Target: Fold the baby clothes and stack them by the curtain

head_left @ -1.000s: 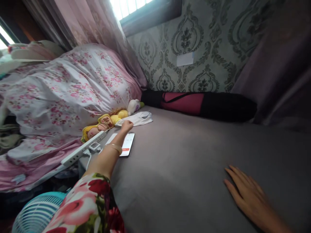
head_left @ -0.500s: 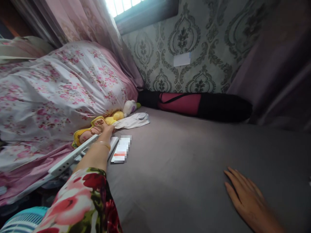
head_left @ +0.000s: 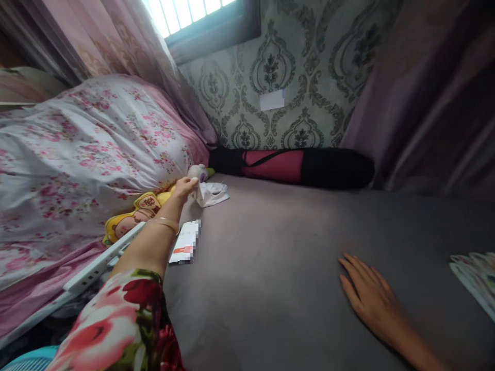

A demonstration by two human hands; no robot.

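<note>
My left hand (head_left: 185, 188) reaches forward along the left side of the bed, pinching one edge of a small white cloth (head_left: 213, 194). The near end of the cloth is lifted, while its far part lies on the grey sheet (head_left: 270, 247). Just beyond my fingers sits a white plush toy (head_left: 196, 171), and yellow plush toys (head_left: 131, 219) are left of my wrist. A phone (head_left: 185, 242) with a lit screen lies beside my forearm. On the right, my right hand (head_left: 365, 288) rests palm down on the sheet, fingers stretched out, holding nothing.
A long black and pink bag (head_left: 294, 166) lies against the patterned wall. A flowered quilt (head_left: 85, 149) is heaped on the left, above a white power strip (head_left: 100, 260). A light folded stack (head_left: 474, 278) shows at the right edge. Part of a turquoise fan (head_left: 33, 359) is at bottom left.
My left hand has raised the near edge of the white cloth. My right hand stays flat on the sheet. The view has turned right, bringing the folded stack into sight.
</note>
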